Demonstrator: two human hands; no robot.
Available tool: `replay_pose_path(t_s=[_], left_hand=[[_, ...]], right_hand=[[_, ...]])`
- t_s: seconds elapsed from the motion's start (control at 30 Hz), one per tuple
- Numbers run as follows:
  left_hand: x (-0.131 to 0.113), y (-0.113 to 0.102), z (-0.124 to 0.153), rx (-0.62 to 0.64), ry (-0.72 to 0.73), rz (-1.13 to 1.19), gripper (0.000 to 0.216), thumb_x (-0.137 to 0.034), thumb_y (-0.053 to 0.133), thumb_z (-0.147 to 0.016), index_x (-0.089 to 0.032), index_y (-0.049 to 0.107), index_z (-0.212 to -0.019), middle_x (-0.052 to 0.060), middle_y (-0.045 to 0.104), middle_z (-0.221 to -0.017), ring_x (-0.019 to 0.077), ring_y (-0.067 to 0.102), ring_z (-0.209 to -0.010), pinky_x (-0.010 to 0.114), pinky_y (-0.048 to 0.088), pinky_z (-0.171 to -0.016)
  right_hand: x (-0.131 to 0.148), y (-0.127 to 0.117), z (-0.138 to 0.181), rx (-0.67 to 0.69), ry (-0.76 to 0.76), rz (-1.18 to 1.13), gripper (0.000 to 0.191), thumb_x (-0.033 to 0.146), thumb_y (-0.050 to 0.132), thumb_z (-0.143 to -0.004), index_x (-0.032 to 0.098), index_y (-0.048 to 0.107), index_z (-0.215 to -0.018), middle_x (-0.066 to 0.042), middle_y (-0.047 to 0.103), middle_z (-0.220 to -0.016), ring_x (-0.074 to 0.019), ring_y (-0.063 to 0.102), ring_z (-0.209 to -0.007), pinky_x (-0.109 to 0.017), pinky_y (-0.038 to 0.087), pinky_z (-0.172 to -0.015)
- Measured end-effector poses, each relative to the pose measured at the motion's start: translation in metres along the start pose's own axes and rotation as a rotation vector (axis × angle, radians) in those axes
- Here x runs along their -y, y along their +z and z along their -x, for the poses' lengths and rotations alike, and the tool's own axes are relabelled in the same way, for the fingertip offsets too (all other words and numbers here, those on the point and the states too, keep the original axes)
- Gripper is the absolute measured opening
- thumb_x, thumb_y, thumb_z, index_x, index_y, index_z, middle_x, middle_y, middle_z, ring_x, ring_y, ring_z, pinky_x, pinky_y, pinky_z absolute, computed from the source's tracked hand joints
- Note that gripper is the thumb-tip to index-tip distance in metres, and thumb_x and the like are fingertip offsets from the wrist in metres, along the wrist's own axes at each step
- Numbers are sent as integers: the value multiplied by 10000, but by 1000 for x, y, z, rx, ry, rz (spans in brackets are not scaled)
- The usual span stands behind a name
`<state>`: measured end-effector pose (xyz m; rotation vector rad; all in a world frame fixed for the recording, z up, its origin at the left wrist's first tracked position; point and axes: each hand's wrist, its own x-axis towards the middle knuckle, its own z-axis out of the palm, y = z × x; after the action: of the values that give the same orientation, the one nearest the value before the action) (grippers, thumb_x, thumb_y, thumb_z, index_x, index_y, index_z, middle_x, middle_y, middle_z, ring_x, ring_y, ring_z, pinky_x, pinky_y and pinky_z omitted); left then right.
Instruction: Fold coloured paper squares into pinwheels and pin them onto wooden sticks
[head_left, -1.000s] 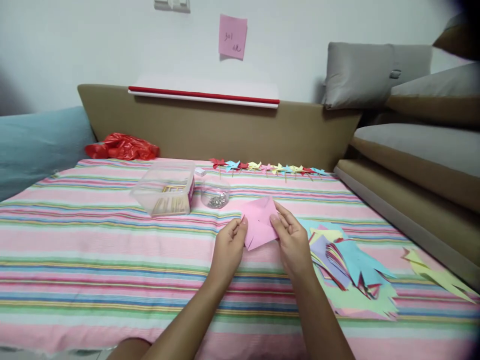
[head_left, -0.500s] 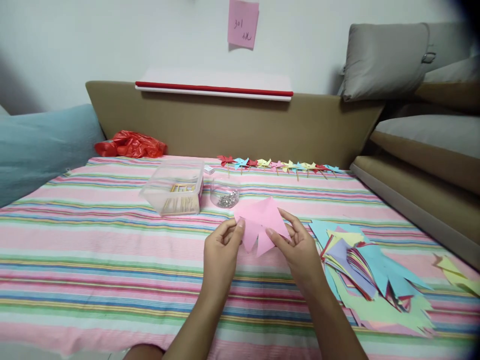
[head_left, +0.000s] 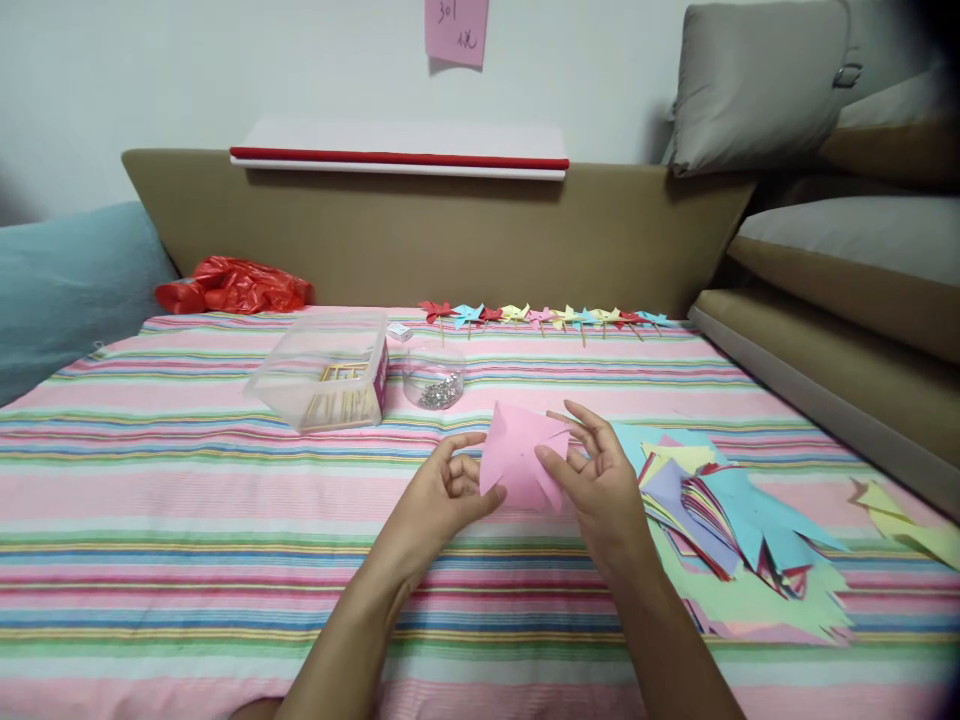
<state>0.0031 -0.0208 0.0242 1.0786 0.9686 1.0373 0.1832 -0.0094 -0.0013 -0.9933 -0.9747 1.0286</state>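
Between my two hands is a pink paper square with slits cut in from its corners, held above the striped cloth. My left hand grips its left edge, thumb at the lower left corner and fingers behind. On the right side, my right hand pinches the sheet with the thumb across its front and the fingers at the back edge. Beyond the paper stands a clear round tub of small silvery metal pieces. Left of that, a clear plastic box lies with thin wooden sticks inside.
A stack of coloured cut paper lies right of my hands, with folded yellow paper farther right. Paper pinwheels on sticks line the back. A red plastic bag sits at the back left; cushions pile up on the right.
The pink paper has been turned between my hands, so its slit no longer points down at me. My left hand has shifted its hold lower on the edge. The view has moved slightly.
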Motion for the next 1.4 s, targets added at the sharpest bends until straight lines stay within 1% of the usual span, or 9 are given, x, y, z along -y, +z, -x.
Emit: replay_pose_path(t_s=[0.1, 0.17, 0.3, 0.4, 0.57, 0.8, 0.93, 1.17, 1.4], left_hand=[[-2, 3, 8, 207, -31, -76, 636, -269, 874, -699, -220, 618, -1279, 79, 712, -988, 216, 672, -875, 291, 526, -749], [-1, 6, 12, 236, -40, -95, 551, -336, 840, -751, -230, 658, -1259, 103, 723, -1069, 249, 675, -949, 315, 533, -781], [11, 15, 11, 48, -29, -107, 330, -465, 734, -847, -152, 748, -951, 62, 725, -792, 195, 641, -708, 274, 476, -649], [22, 20, 7, -77, -9, -70, 326, -460, 772, -813, -135, 746, -813, 38, 715, -731, 171, 609, -661, 267, 460, -645], [26, 24, 5, -308, 17, 192, 377, -458, 802, -793, -123, 773, -962, 58, 761, -835, 173, 646, -737, 270, 500, -715], [18, 27, 6, -332, 66, 381, 450, -400, 812, -800, -124, 751, -1152, 129, 775, -1102, 247, 721, -974, 336, 550, -880], [16, 28, 7, -320, 57, 400, 470, -412, 817, -793, -138, 757, -1169, 130, 776, -1112, 255, 726, -980, 354, 550, -900], [17, 28, 9, -310, -10, 385, 479, -402, 826, -779, -131, 750, -1166, 130, 781, -1086, 236, 725, -914, 284, 540, -741], [20, 28, 8, -298, 5, 384, 441, -397, 837, -766, -123, 764, -1104, 119, 788, -994, 239, 724, -891, 315, 559, -778]], right_hand=[[0, -3, -1, 72, -24, 99, 717, 321, 805, -766, 269, 479, -1403, -157, 616, -1385, -239, 683, -1126, -380, 556, -928], [-2, -4, 0, 117, -14, 143, 738, 323, 787, -782, 278, 451, -1438, -168, 610, -1403, -246, 694, -1100, -397, 557, -916], [-4, -2, 4, 190, -19, 190, 738, 315, 756, -816, 321, 424, -1475, -155, 545, -1497, -239, 713, -1053, -416, 557, -914], [-2, -1, 9, 212, -179, 293, 620, 270, 650, -907, 342, 424, -1480, -111, 509, -1531, -250, 632, -1235, -462, 495, -1043], [5, 0, 19, 324, -617, 691, 383, 111, 494, -939, 286, 639, -1248, -87, 371, -1597, -275, 349, -1490, -529, 350, -1180], [4, 0, 17, 300, -876, 870, 277, 142, 652, -903, 331, 707, -1098, -71, 474, -1511, -310, 463, -1386, -568, 435, -1087], [4, 1, 17, 320, -891, 877, 262, 143, 667, -894, 326, 718, -1075, -73, 482, -1503, -310, 471, -1379, -572, 427, -1094], [4, 2, 20, 311, -916, 842, 152, 190, 719, -874, 307, 754, -965, -72, 559, -1431, -311, 520, -1319, -559, 442, -1071], [3, 5, 20, 266, -726, 745, 72, 262, 726, -887, 311, 779, -893, -67, 612, -1369, -313, 515, -1311, -568, 431, -1072]])
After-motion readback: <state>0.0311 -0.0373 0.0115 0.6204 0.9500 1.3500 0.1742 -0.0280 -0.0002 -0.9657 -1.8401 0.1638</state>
